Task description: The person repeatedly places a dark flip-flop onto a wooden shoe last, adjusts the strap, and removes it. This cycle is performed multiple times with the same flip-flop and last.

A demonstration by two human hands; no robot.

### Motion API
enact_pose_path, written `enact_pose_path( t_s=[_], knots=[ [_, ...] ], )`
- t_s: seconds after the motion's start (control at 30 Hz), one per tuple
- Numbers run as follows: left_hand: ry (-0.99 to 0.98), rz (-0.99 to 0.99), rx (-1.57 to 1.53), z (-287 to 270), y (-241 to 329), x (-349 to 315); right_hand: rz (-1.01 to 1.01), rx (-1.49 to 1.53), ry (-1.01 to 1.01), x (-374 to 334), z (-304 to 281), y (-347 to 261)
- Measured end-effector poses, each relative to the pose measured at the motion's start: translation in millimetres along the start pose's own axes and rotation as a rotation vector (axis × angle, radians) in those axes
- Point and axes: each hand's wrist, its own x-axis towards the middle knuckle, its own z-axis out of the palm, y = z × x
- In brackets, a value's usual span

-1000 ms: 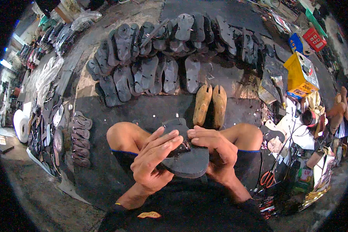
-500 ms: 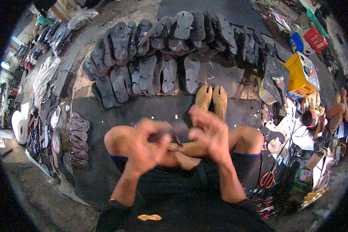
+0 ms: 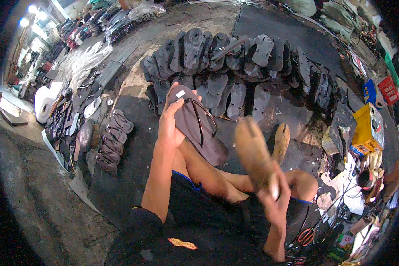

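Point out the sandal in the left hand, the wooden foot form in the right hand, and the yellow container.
Sandal [image 3: 188, 123], head view: footbed, near its middle.
Wooden foot form [image 3: 254, 153], head view: its blurred midsection.
Yellow container [image 3: 363, 127], head view: its yellow side.

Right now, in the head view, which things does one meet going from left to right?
White roll, row of sandals, sandal in the left hand, blurred wooden foot in the right hand, second wooden foot, orange-handled scissors, yellow box.

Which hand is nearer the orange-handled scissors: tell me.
Right. The right hand, holding a wooden last, is above and left of the scissors in the picture, apart from them; the left hand, holding a sandal, is much farther left.
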Motion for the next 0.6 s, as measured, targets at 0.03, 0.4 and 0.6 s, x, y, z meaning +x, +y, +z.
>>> enact_pose_path(
  t_s=[0.03, 0.4, 0.6],
  knots=[
    [-0.004, -0.001, -0.024, -3, 1, 3, -0.126, -0.143, -0.082, -6, -1, -19],
    [-0.185, -0.216, -0.055, 42, -43, -55, 0.083, 0.296, -0.026, -22, 67, -31],
    [-0.21, -0.168, -0.126, 63, -55, -73, -0.13, 0.055, 0.037, -8, 74, -12]
  ],
)
